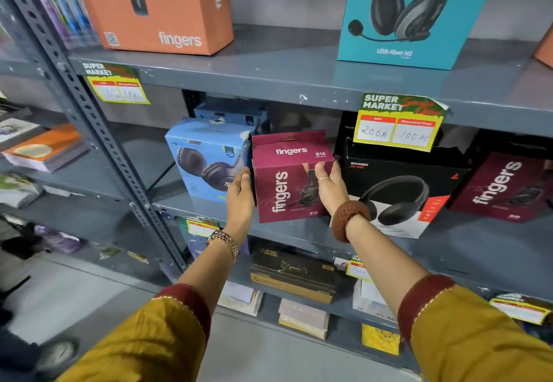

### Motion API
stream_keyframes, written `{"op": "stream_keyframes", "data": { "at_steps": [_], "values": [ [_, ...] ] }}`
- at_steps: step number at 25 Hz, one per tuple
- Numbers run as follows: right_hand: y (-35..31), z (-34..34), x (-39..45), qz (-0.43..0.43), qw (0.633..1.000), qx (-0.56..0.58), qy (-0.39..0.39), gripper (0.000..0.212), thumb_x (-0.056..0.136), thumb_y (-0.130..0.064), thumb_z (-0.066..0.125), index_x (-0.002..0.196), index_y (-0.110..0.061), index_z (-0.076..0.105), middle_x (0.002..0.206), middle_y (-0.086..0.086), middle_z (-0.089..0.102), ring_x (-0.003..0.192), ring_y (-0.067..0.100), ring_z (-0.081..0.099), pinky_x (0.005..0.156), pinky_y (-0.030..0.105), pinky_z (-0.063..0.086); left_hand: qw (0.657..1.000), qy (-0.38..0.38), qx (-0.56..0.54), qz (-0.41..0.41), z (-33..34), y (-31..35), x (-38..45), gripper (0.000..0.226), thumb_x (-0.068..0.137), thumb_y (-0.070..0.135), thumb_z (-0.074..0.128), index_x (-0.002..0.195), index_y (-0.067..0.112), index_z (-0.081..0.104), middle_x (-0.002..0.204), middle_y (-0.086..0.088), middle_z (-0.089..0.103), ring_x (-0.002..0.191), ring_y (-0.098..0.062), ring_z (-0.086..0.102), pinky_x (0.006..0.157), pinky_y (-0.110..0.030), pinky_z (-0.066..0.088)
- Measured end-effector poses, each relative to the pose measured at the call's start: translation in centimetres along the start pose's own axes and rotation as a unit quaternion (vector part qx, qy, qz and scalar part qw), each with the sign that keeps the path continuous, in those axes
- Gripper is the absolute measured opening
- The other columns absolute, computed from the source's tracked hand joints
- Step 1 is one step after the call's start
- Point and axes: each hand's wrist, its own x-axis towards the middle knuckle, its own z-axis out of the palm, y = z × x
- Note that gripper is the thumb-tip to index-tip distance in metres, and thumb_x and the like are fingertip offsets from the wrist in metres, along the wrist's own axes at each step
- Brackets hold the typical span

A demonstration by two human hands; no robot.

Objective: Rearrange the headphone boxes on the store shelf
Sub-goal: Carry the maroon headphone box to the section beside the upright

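the landmark here is the maroon fingers s10 box [291, 176], standing upright on the middle shelf [299, 232] near its front edge. the left hand [239, 199] lies flat against the box's left side, fingers straight and together, thumb tucked behind; the right hand [330, 185] presses its right front edge, fingers curled round the corner. so the box is pinched between two open palms rather than clutched in a closed fist, and whether it is lifted or resting on the shelf cannot be told

just left of the maroon box, nearly touching, stands the light blue box [206, 157], with another blue one behind it. just right of it leans the black rockerz box [398, 190], and beyond that a second dark red fingers box [502, 187]. above the maroon box, on the upper shelf, sit the orange box [155, 7] and the teal box [416, 13]

judging by this, the step in hand is squaring or shifting the maroon box in its row. the next move likely calls for even pressure from both palms, sliding it without nudging the blue neighbour or tipping the leaning black one
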Motion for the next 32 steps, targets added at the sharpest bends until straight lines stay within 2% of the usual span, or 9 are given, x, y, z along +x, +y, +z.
{"op": "stream_keyframes", "data": {
  "at_steps": [3,5,8,12,16,20,23,30,32],
  "values": [
    [-0.1,0.0,0.7,0.023,1.000,0.011,-0.007,0.064,0.093,-0.045,0.034,0.146,-0.018,0.009,0.156,0.006,0.018,0.141,0.026,0.023,0.118,0.043,0.020,1.000,-0.023,0.002,-0.009,0.3,0.6,-0.5,0.030,0.100,0.038,0.029,0.085,0.036,0.056,0.090,0.015,0.061,0.077,0.007,0.059,0.063,-0.008,0.045],
    [-0.1,-0.3,-0.2,0.011,1.000,-0.011,-0.014,0.063,0.093,-0.045,0.034,0.146,-0.017,0.012,0.157,0.006,0.014,0.143,0.025,0.019,0.118,0.043,0.017,1.000,-0.024,-0.002,-0.006,0.2,1.1,-1.9,0.032,0.098,0.045,0.026,0.086,0.038,0.054,0.092,0.016,0.060,0.076,0.008,0.058,0.066,-0.013,0.043],
    [0.2,-1.1,-3.1,-0.019,0.998,-0.024,-0.049,0.060,0.094,-0.044,0.035,0.145,-0.018,0.016,0.156,0.004,0.014,0.142,0.023,0.021,0.116,0.040,0.020,1.000,-0.011,-0.020,0.013,-0.7,1.7,-5.0,0.033,0.099,0.045,0.022,0.098,0.036,0.054,0.092,0.021,0.057,0.065,0.018,0.061,0.055,-0.002,0.044],
    [1.4,-4.4,-8.5,-0.057,0.995,0.010,-0.075,0.049,0.095,-0.036,0.038,0.140,-0.019,0.029,0.151,0.003,0.028,0.135,0.016,0.033,0.110,0.029,0.028,0.998,0.012,-0.052,0.033,-1.5,1.4,-11.2,0.035,0.098,0.045,0.022,0.110,0.038,0.054,0.108,0.016,0.059,0.095,0.003,0.059,0.085,-0.019,0.045],
    [3.8,-10.3,-14.7,-0.081,0.993,0.034,-0.076,0.040,0.095,-0.030,0.041,0.133,-0.023,0.038,0.144,0.003,0.039,0.126,0.012,0.041,0.100,0.024,0.033,0.997,0.007,-0.056,0.047,0.8,-0.3,-18.5,0.037,0.098,0.048,0.022,0.117,0.036,0.052,0.108,0.022,0.059,0.101,0.003,0.056,0.083,-0.017,0.041],
    [5.6,-18.5,-18.9,-0.081,0.995,0.041,-0.030,0.038,0.094,-0.029,0.043,0.132,-0.023,0.038,0.142,0.002,0.039,0.130,0.015,0.038,0.102,0.025,0.032,0.997,-0.019,-0.049,0.058,6.5,-2.3,-22.7,0.048,0.080,0.070,0.035,0.109,0.041,0.058,0.119,0.013,0.060,0.115,-0.006,0.056,0.090,-0.022,0.041],
    [6.8,-24.8,-20.8,-0.074,0.996,0.039,0.020,0.038,0.094,-0.029,0.043,0.131,-0.020,0.039,0.141,0.002,0.041,0.128,0.014,0.040,0.102,0.025,0.032,0.995,-0.062,-0.043,0.058,12.3,-3.1,-25.4,0.058,0.078,0.073,0.034,0.114,0.033,0.057,0.119,0.006,0.062,0.109,-0.008,0.058,0.088,-0.027,0.044],
    [8.7,-36.9,-20.1,-0.032,0.989,0.043,0.137,0.024,0.095,-0.027,0.042,0.118,-0.025,0.046,0.124,-0.004,0.049,0.119,0.014,0.047,0.102,0.025,0.033,0.981,-0.184,-0.058,0.025,25.6,-3.2,-28.4,0.037,0.090,0.061,0.033,0.108,0.035,0.053,0.107,0.015,0.061,0.100,-0.002,0.057,0.082,-0.026,0.044],
    [9.3,-39.2,-18.4,-0.023,0.985,0.050,0.163,0.022,0.095,-0.026,0.042,0.117,-0.026,0.046,0.122,-0.005,0.048,0.121,0.017,0.047,0.106,0.029,0.034,0.978,-0.200,-0.042,0.036,28.8,-3.1,-27.8,0.043,0.093,0.056,0.032,0.115,0.024,0.051,0.106,0.011,0.058,0.097,0.000,0.056,0.080,-0.022,0.044]
  ]
}}
